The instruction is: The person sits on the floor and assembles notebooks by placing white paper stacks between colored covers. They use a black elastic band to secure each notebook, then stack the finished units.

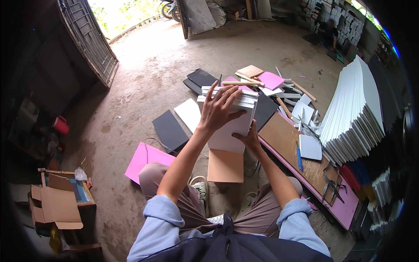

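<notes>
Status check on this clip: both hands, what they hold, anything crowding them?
Left hand spread on top of white panel stack. Right hand grips its lower right side. Tan board lies below; loose panels and offcuts litter the floor beyond.

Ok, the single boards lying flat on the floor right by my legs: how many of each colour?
Pink board: 1
Black board: 1
White board: 1
Tan board: 1
Total: 4, leaving out the stack of white boards in hand.
</notes>
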### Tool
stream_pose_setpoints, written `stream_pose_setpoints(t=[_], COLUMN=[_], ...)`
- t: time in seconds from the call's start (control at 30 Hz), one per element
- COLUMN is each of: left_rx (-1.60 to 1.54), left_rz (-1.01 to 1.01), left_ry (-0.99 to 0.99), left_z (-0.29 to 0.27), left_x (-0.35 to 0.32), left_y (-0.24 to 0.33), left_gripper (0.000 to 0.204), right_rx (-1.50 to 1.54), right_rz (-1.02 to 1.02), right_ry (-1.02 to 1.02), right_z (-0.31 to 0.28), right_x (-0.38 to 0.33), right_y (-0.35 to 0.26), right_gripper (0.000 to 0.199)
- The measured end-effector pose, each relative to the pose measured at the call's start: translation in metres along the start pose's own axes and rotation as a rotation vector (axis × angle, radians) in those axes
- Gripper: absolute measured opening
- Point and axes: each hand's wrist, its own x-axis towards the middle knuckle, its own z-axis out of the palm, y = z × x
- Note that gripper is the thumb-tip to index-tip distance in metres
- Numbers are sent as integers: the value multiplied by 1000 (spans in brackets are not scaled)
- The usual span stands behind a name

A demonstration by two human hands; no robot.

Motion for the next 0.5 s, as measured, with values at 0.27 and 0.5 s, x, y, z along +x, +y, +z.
stream_pose_setpoints(t=[0.27,0.5], left_rx=[60,-271], left_rz=[-408,-1069], left_ry=[223,-694], left_z=[27,102], left_x=[-89,-230], left_y=[-5,-4], left_gripper=[65,90], right_rx=[17,-115], right_rz=[-16,139], right_ry=[74,354], right_z=[-9,-60], right_x=[6,28], right_y=[-12,-52], right_gripper=[79,61])
